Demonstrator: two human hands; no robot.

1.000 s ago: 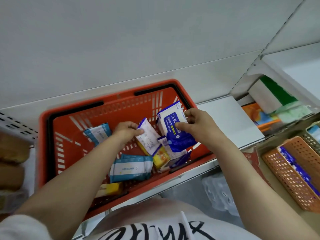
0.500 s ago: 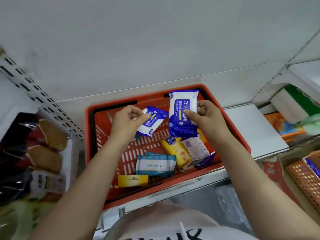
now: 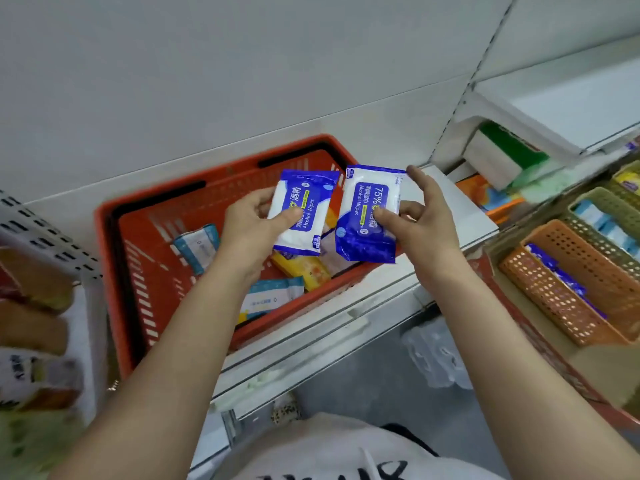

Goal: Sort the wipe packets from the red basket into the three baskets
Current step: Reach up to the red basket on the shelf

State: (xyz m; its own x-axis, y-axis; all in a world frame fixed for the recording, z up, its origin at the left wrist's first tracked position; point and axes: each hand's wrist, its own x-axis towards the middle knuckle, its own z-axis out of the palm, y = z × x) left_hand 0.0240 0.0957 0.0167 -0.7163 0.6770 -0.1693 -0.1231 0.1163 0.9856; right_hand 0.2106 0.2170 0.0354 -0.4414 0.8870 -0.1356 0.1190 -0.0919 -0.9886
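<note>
Left hand: the left hand (image 3: 251, 226) holds a blue and white wipe packet (image 3: 303, 212), with the thumb on the front and the fingers curled behind it.
Right hand: the right hand (image 3: 424, 221) pinches a second blue wipe packet (image 3: 367, 216) between the thumb and the bent fingers, and the first finger sticks out straight past the packet's top corner.
The two held packets: they are side by side, close together, lifted up over the right half of the red basket (image 3: 114, 258). Both say "Alcohol Wipes".
Red basket: it sits on a white shelf (image 3: 363, 306), near the shelf's front edge, with its back against the wall.
Still in the red basket: a light blue packet (image 3: 197, 245) leans at the left side, another light blue packet (image 3: 272, 297) lies near the front wall, and a yellow packet (image 3: 303, 270) lies under the held ones.
Orange basket: the orange basket (image 3: 554, 299) is low on the right, well apart from the red basket, and has dark blue packets (image 3: 557, 271) in it.
Green basket: the green basket (image 3: 602, 206) is just behind the orange one and holds light blue packets (image 3: 604, 226).
Far right corner: a bit of another basket with something yellow in it shows, too blurry to tell more.
</note>
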